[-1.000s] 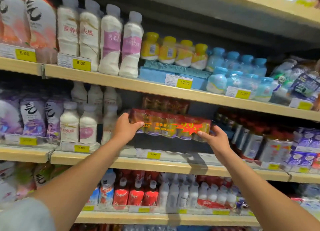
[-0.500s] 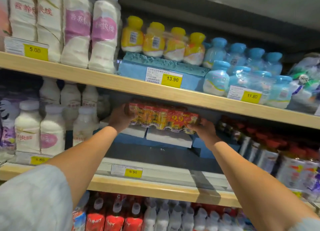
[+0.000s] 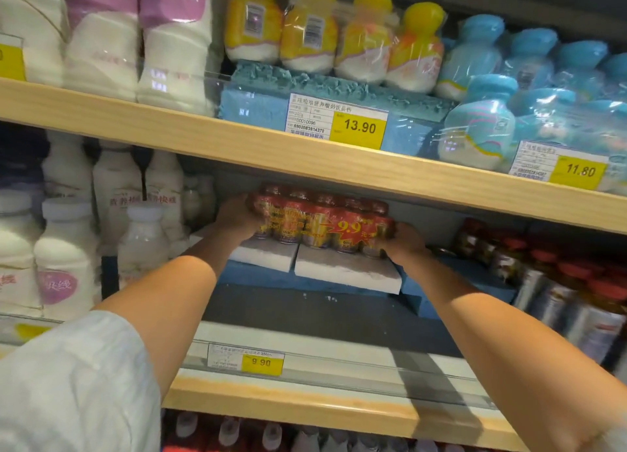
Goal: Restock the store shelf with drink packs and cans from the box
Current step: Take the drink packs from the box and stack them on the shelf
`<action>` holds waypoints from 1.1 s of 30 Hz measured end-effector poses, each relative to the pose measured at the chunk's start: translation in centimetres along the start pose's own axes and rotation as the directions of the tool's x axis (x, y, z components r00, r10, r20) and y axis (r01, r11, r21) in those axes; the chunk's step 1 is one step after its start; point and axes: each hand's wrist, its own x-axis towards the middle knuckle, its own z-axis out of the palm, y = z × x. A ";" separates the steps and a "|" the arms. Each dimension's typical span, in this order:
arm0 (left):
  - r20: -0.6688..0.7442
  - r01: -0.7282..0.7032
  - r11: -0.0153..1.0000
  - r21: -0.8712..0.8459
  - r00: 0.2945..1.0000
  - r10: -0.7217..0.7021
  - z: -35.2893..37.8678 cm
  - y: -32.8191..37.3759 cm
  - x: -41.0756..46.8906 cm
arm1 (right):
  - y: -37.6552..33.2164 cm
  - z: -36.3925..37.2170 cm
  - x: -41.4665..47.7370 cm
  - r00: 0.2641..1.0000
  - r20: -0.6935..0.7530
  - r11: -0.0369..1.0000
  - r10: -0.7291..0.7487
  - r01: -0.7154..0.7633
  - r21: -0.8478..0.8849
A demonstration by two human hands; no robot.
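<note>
Since a second ago you have carried the shrink-wrapped drink pack (image 3: 322,219) deep into the middle shelf (image 3: 305,400), onto the white foam blocks (image 3: 346,268). Your left hand (image 3: 237,214) and right hand (image 3: 405,241) clamp its ends; keep hold there, since the film looks slippery and the load heavy.

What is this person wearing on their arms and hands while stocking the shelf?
Very little. The left hand and right hand are bare: no gloves, and no rings or watch that I can see. Both forearms are uncovered. A short, loose, pale grey-white fabric sleeve covers the left upper arm.
</note>
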 end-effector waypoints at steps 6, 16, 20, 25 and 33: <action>-0.001 -0.024 1.000 -0.018 1.000 0.024 0.5 -0.6 0.4 | 0.4 0.5 -0.2 0.999 -0.020 0.999 -0.042 0.042 -0.001; 0.094 -0.019 1.000 0.023 0.995 0.017 0.0 0.4 -0.8 | -1.5 -0.5 -2.3 0.999 0.021 0.999 -0.046 0.046 -0.012; 0.116 -0.071 0.997 0.033 0.991 0.067 -1.2 0.7 -1.7 | -3.8 -1.6 -5.5 0.990 -0.001 0.989 -0.143 0.142 -0.048; 0.162 -0.194 0.980 0.051 0.970 0.184 -2.9 0.8 -3.4 | -6.0 -2.6 -9.3 0.966 -0.029 0.963 -0.258 0.255 -0.090; 0.298 -0.098 0.972 0.212 0.954 0.031 -6.3 0.7 -7.3 | -9.1 -3.1 -14.8 0.992 0.018 0.976 -0.124 0.125 -0.178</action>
